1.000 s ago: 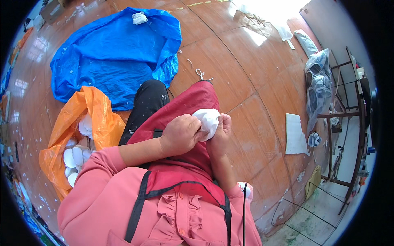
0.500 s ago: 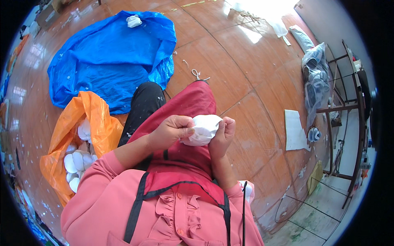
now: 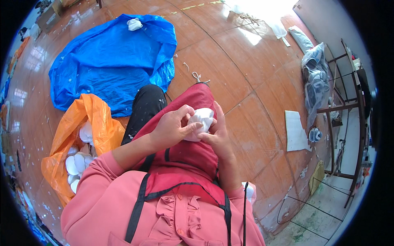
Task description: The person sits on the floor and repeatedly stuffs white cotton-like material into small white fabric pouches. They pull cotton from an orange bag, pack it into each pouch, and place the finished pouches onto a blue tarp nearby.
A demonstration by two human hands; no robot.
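Observation:
A soft white cloth piece [image 3: 202, 118], rounded and bunched like a small pouch, is held above my lap between both hands. My left hand [image 3: 172, 129] pinches its left side, with the thumb across the front. On the other side my right hand [image 3: 218, 137] grips the lower right with thumb and fingers, while the index finger points up. My fingers hide part of the piece, so its exact kind is unclear. Beneath it lies the red apron [image 3: 186, 156] over my legs.
To my left, an orange plastic bag [image 3: 96, 112] stands open with several white oval pads [image 3: 78, 164] inside. Beyond it a blue sheet [image 3: 106, 65] lies on the tiled floor, bearing a white bundle [image 3: 134, 24]. A white board [image 3: 295, 131] and a metal rack [image 3: 355, 106] are at right.
The white piece has gone from stretched wide to gathered smaller and more upright. My right hand has turned and moved inward, its thumb now near the left thumb.

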